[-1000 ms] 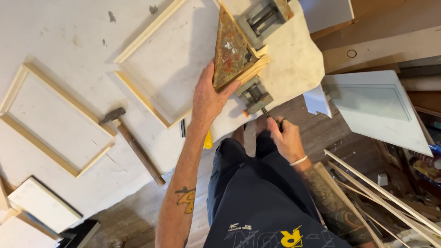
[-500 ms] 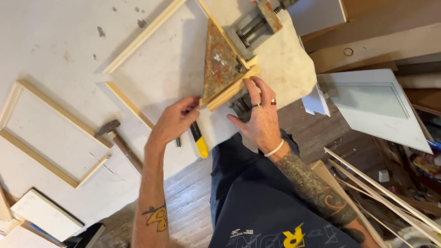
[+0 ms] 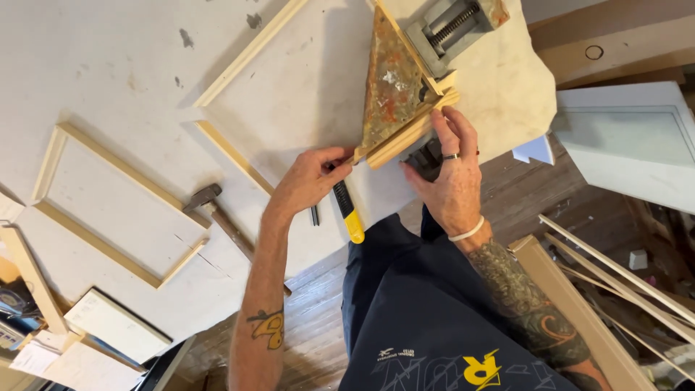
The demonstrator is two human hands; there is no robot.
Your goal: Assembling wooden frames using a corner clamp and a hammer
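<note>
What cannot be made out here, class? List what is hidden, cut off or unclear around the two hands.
Head view:
- Clamp: mostly hidden by the right hand.
- Metal vise: cut by the top edge.
- Utility knife: its tip hidden under the left hand.
- Hammer: handle end behind the forearm.

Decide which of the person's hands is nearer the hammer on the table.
Left. The left hand is just right of the hammer; the right hand is farther right, at the wood strip.

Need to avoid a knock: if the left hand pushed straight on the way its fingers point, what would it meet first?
The left hand points up-right, its fingers already at the end of the wooden strip. That strip comes first, then the stained triangular block behind it, though depth is unclear.
</note>
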